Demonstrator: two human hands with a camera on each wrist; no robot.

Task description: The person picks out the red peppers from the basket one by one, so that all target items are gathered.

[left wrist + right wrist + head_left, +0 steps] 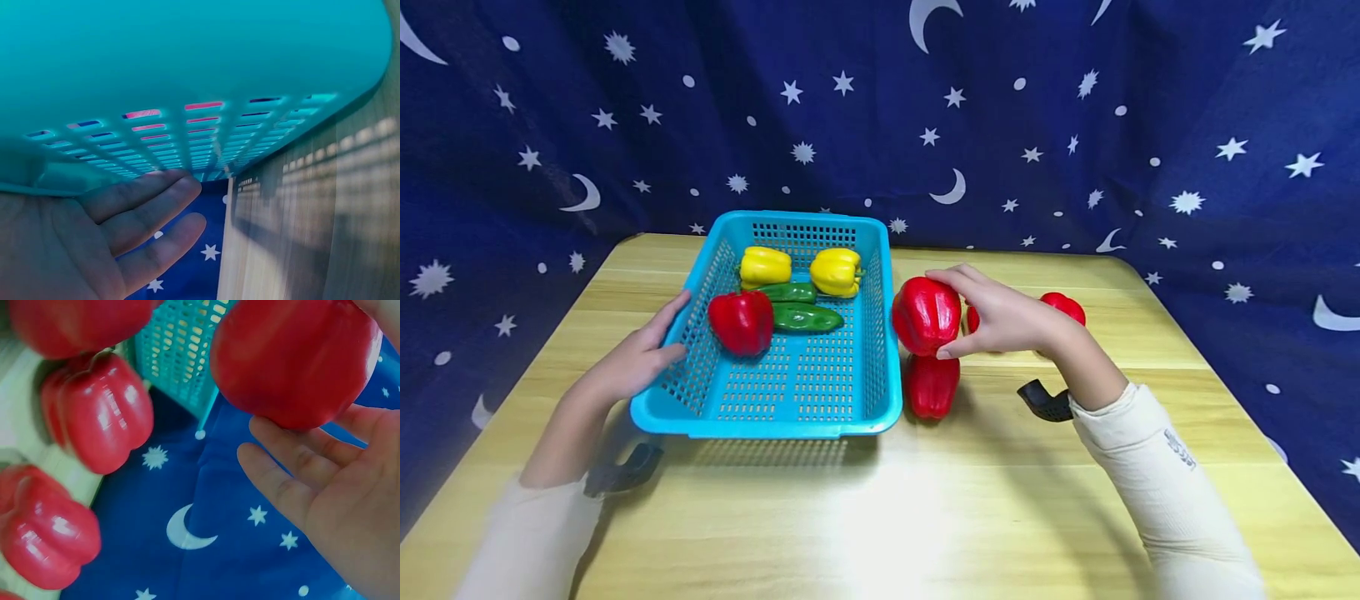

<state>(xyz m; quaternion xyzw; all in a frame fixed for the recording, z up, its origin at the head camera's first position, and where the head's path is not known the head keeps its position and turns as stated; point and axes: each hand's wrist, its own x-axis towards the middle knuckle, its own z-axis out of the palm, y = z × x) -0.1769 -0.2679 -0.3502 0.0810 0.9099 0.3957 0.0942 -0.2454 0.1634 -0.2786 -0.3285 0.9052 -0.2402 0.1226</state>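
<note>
A blue plastic basket point(767, 428) with slotted walls sits on the wooden table. My left hand point(640, 358) holds its left rim; the left wrist view has several fingers point(153, 215) stretched along the outside under the rim. Inside lie a red bell pepper point(741, 323), two yellow bell peppers point(765, 267) and two green peppers point(807, 317). Beside the right wall, my right hand point(1000, 312) grips a red bell pepper point(927, 315) between thumb and fingers. It is held over another red pepper point(933, 387), partly covering it.
More red bell peppers point(1063, 307) lie on the table point(760, 533) behind my right hand, partly hidden by it. A dark blue cloth point(865, 125) with stars and moons hangs behind the table. Black curved pieces point(1045, 402) sit by both wrists.
</note>
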